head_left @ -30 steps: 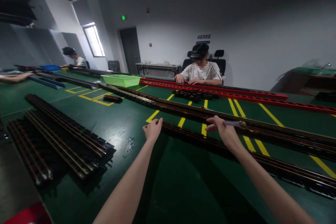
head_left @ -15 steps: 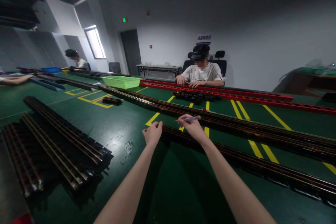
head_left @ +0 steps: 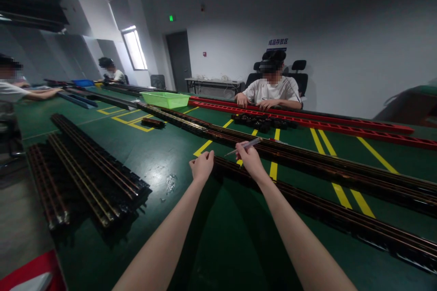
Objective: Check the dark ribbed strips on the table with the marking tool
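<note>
My left hand [head_left: 202, 167] is closed at the left end of a long black rail with copper strips [head_left: 307, 201], its fingertips against that end. Part of what it grips is hidden behind the fingers. Just to the right, my right hand [head_left: 250, 160] is wrapped around a slim screwdriver [head_left: 251, 142] with a clear, purplish handle. The screwdriver's thin shaft points left and slightly down, above the rail and apart from it as far as I can see. Beyond both hands lies a second long row of black rails with copper strips [head_left: 290, 152].
Several shorter black rails [head_left: 99, 163] lie at left on the green table [head_left: 136, 254]. A short piece [head_left: 153, 122] and a light green basket [head_left: 165, 99] stand farther back. Across the table, a person [head_left: 273, 86] has both hands on red rails [head_left: 324, 125], near black parts [head_left: 261, 122].
The view has shifted, so the table and rails appear farther right and slightly higher. The screwdriver is tilted more, handle end up. Both hands stay near the rail's end.
</note>
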`<state>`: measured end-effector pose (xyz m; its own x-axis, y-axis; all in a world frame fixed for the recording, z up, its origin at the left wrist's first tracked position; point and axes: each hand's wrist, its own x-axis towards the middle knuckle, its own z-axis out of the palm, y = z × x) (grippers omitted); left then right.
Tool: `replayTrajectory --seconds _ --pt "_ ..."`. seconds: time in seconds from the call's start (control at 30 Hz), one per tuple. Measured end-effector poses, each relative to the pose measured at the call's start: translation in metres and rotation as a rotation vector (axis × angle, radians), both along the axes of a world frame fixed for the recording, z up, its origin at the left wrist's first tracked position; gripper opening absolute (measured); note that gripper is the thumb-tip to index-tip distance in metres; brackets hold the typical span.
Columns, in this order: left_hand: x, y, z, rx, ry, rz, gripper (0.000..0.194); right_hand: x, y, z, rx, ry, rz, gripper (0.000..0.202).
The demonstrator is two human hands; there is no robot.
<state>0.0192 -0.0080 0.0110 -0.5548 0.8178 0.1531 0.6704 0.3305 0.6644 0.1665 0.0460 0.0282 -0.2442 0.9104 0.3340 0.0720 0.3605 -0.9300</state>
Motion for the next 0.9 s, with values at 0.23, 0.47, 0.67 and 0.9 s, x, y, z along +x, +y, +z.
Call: replayTrajectory --seconds 0.23,0.47,0.67,0.9 --pt "0.002 0.0 0.004 -0.041 0.012 0.003 0.039 0.003 -0.01 0.003 0.086 -0.155 0.065 0.012" --pt "0.001 0.001 0.003 -0.059 0.053 0.013 0.038 0.004 -0.009 0.003 0.04 -0.157 0.142 0.014" --pt "0.002 -0.001 0.004 -0.053 0.044 0.005 0.038 0.005 -0.01 0.005 0.05 -0.191 0.148 0.012" --pt "0.002 0.0 0.003 -0.043 0.052 0.005 0.038 0.008 -0.01 0.006 0.049 -0.214 0.17 0.017"
